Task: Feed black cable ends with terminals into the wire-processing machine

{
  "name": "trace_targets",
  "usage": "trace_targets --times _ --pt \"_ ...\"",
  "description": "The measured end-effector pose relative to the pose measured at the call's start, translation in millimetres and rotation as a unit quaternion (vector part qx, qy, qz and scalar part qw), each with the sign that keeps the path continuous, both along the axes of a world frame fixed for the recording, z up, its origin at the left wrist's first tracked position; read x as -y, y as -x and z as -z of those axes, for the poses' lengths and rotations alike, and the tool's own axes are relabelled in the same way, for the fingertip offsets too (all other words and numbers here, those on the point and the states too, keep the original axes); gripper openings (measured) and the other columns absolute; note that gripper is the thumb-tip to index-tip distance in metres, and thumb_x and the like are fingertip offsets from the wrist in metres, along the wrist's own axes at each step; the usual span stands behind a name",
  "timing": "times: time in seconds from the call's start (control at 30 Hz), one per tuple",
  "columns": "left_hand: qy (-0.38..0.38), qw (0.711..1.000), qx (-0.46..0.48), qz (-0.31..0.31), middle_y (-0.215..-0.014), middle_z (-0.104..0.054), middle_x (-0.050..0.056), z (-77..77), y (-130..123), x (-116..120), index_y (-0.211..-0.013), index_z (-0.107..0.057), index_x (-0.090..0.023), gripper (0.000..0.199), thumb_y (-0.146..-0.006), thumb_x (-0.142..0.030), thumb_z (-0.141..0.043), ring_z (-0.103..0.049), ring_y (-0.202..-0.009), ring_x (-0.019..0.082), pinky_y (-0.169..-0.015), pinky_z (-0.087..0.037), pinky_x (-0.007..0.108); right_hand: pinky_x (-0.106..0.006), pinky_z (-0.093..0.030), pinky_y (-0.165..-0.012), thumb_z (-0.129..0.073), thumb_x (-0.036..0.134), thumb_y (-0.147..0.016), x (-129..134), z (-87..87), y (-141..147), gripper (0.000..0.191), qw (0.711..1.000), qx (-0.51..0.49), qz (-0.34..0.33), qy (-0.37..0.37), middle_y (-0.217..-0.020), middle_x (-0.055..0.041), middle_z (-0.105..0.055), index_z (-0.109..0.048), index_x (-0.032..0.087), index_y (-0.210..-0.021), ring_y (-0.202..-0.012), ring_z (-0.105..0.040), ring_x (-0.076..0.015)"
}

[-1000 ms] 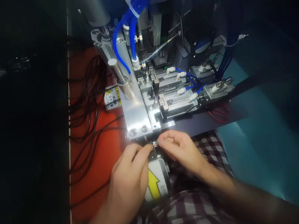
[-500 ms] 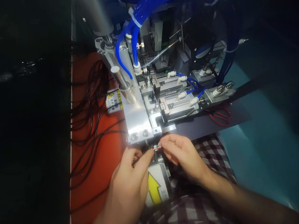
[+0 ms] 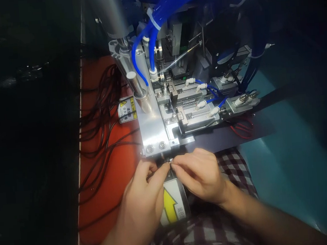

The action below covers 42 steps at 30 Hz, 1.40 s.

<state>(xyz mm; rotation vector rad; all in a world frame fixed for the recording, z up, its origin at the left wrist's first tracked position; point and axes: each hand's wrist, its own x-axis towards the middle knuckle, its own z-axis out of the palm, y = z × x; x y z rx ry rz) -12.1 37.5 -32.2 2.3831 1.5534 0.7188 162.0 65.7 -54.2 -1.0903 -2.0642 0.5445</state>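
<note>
My left hand (image 3: 142,194) is closed, its thumb and index finger pinching the end of a cable with thin wires (image 3: 170,162). From the other side my right hand (image 3: 203,174) pinches at the same wires with thumb and forefinger. The fingertips of both hands nearly meet, so most of the wires are covered. Just beyond them is the front of a machine with a metal plate (image 3: 153,132) and two bolts. Below the fingers lies a white label with a yellow arrow (image 3: 170,205).
Black cables (image 3: 100,116) lie across an orange-red surface (image 3: 114,179) on the left. Blue air hoses (image 3: 168,7) arch over the machine's pneumatic cylinders (image 3: 200,121). A warning label (image 3: 127,109) stands behind the plate. Checked cloth (image 3: 235,169) is under my right arm.
My right hand has moved slightly left, its fingertips closing up to my left ones. The coloured wires seen between the hands before are now mostly hidden. The view has shifted slightly.
</note>
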Motion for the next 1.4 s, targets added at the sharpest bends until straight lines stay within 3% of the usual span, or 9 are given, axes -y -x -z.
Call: trace_targets --times 0.2,0.33,0.5,0.7,0.9,0.97,1.13,1.27,1.4 --pt "-0.008 1.0 0.002 0.002 -0.084 -0.05 0.004 2.4 0 0 -0.104 -0.065 -0.013 0.031 -0.085 -0.001 -0.045 -0.055 -0.065 0.01 -0.059 -0.052 0.019 -0.03 -0.032 -0.053 -0.055 0.017 -0.09 0 3.8 -15 0.014 0.998 0.023 -0.063 -0.015 -0.061 -0.001 -0.067 -0.069 0.015 -0.088 -0.05 -0.054 -0.0118" --pt "0.002 1.0 -0.003 0.003 -0.084 -0.05 0.005 1.0 1 -2 -0.102 -0.066 -0.013 0.03 -0.085 -0.001 -0.045 -0.055 -0.065 0.01 -0.059 -0.052 0.019 -0.028 -0.038 -0.052 -0.06 0.022 -0.087 5 8.3 -12 0.011 0.987 -0.079 0.063 0.126 -0.058 0.0003 -0.062 -0.068 0.018 -0.082 -0.049 -0.051 -0.0118" --pt "-0.005 1.0 0.002 0.003 -0.083 -0.051 0.005 0.4 0 -2 -0.101 -0.066 -0.013 0.03 -0.085 -0.001 -0.044 -0.055 -0.064 0.01 -0.059 -0.052 0.018 -0.023 -0.03 -0.042 -0.063 0.029 -0.081 2 5.9 -1 0.012 0.898 -0.198 0.108 0.377 -0.051 0.0063 -0.04 -0.065 0.018 -0.078 -0.045 -0.036 -0.009" --pt "-0.009 1.0 0.012 0.007 -0.083 -0.05 0.004 3.8 1 0 -0.102 -0.065 -0.012 0.029 -0.085 -0.001 -0.045 -0.054 -0.064 0.01 -0.059 -0.052 0.019 -0.021 -0.029 -0.041 -0.063 0.025 -0.072 -7 -9.5 11 0.013 0.79 -0.301 0.125 0.519 -0.049 0.0071 -0.042 -0.055 0.017 -0.065 -0.044 -0.034 -0.0073" --pt "-0.001 1.0 0.004 0.006 -0.084 -0.05 0.005 2.6 1 -1 -0.103 -0.065 -0.013 0.03 -0.085 -0.001 -0.044 -0.055 -0.065 0.01 -0.059 -0.052 0.018 -0.02 -0.02 -0.038 -0.058 0.025 -0.075 -8 -8.5 12 0.015 0.737 -0.317 0.111 0.587 -0.046 0.0084 -0.037 -0.053 0.017 -0.063 -0.041 -0.027 -0.0055" --pt "-0.002 1.0 0.004 0.003 -0.083 -0.051 0.004 2.1 1 -1 -0.102 -0.066 -0.014 0.03 -0.086 -0.002 -0.044 -0.054 -0.064 0.01 -0.059 -0.052 0.018 -0.021 -0.022 -0.039 -0.057 0.028 -0.078 -5 -7.3 9 0.017 0.765 -0.304 0.119 0.554 -0.048 0.0073 -0.039 -0.054 0.017 -0.065 -0.041 -0.029 -0.0063" --pt "-0.001 1.0 0.01 -0.001 -0.081 -0.051 0.004 0.6 0 -2 -0.102 -0.066 -0.015 0.032 -0.086 -0.002 -0.042 -0.054 -0.064 0.01 -0.059 -0.052 0.018 -0.022 -0.033 -0.043 -0.064 0.028 -0.08 11 -4.5 3 0.01 0.912 -0.194 0.121 0.34 -0.053 0.0065 -0.042 -0.06 0.019 -0.08 -0.045 -0.038 -0.0088" --pt "0.004 1.0 0.019 0.0 -0.082 -0.05 0.004 0.6 0 -2 -0.103 -0.066 -0.015 0.031 -0.086 -0.003 -0.043 -0.054 -0.066 0.01 -0.06 -0.051 0.018 -0.024 -0.038 -0.048 -0.062 0.023 -0.084 13 -2.8 2 0.005 0.967 -0.104 0.083 0.216 -0.059 0.0025 -0.051 -0.064 0.019 -0.084 -0.049 -0.045 -0.0103" --pt "0.019 1.0 0.022 -0.002 -0.083 -0.051 0.004 1.3 0 -1 -0.102 -0.066 -0.015 0.029 -0.086 -0.004 -0.044 -0.054 -0.067 0.011 -0.06 -0.051 0.019 -0.029 -0.038 -0.057 -0.056 0.017 -0.086 8 -2.8 1 0.011 0.994 -0.014 0.067 0.091 -0.058 0.0012 -0.056 -0.064 0.018 -0.078 -0.052 -0.049 -0.0119"
